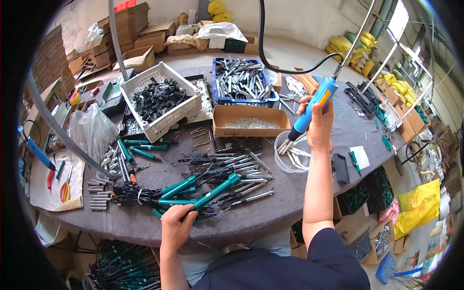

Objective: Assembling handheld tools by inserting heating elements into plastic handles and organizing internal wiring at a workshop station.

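Observation:
Near the table's front edge, my left hand (178,224) is closed around a green soldering iron handle (218,191), which slants up to the right. My raised right hand (319,121) grips a blue electric screwdriver (305,117) hung from a cable, its black nose pointing down to the left. That nose is over a clear plastic tub (285,166) of pale, thin rods; whether it touches them I cannot tell. Just beyond my left hand lie more green handles (179,187), a tied bundle of black cord (140,195) and a pile of dark and silvery metal rods (237,169).
Behind the pile stand a cardboard tray of small metal parts (220,126), a blue crate of metal tubes (217,99) and a white crate of black parts (181,112). A grey metal post (60,130) rises at left. Another blue screwdriver (39,153) hangs at far left.

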The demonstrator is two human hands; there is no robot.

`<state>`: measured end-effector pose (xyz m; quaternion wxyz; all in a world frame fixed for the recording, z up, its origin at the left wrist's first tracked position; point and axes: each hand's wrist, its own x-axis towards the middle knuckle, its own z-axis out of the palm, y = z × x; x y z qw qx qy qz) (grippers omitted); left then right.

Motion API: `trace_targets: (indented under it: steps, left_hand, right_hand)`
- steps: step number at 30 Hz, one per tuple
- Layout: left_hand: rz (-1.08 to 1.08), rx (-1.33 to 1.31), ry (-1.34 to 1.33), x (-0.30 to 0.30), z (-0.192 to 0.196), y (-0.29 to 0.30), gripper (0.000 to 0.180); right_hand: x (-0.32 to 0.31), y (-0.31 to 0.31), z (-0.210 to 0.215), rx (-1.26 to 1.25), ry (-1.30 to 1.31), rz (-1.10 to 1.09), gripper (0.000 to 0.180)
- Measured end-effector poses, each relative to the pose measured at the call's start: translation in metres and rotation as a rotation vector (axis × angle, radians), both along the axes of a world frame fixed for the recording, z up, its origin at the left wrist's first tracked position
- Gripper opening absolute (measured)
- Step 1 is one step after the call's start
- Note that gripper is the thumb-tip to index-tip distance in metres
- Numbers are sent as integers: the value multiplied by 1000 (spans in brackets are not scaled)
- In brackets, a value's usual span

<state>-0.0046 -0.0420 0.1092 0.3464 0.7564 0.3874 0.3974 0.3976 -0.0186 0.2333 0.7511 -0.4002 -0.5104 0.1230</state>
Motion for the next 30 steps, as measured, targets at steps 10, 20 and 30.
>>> trace_targets:
  steps: [10, 20, 30]
  left_hand:
    - [11, 5, -5, 3, 3, 0, 16]
    - [0, 4, 8, 1, 1, -1, 15]
    - [6, 46, 7, 2, -1, 3, 16]
  right_hand:
    - [6, -21, -20, 61, 446, 1176, 81]
    - [-9, -24, -10, 148, 494, 1531, 78]
    - [-21, -23, -11, 34, 384, 874, 106]
